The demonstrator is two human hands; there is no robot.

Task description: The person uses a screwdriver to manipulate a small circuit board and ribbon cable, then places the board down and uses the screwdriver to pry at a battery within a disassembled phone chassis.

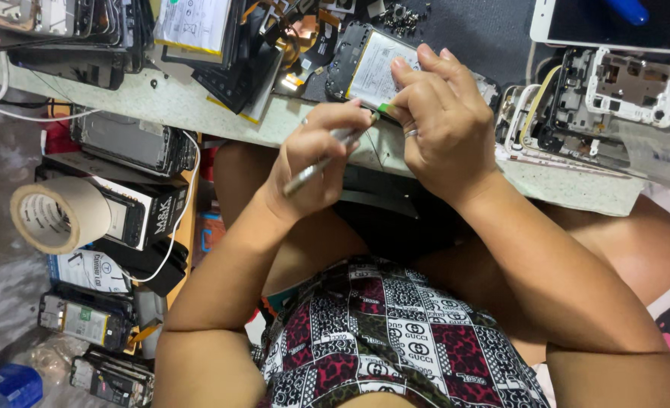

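Opened phone [372, 68] on bench edge [199, 113], tape roll [59, 214] far left below.

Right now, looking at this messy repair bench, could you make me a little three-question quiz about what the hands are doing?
1. True or false: the left hand holds a slim metal tool.
2. What does the right hand rest on? A) the roll of tape B) the opened phone C) a box
3. Fill in: a ___ sits on one finger of the right hand.

Key: 1 true; 2 B; 3 ring.
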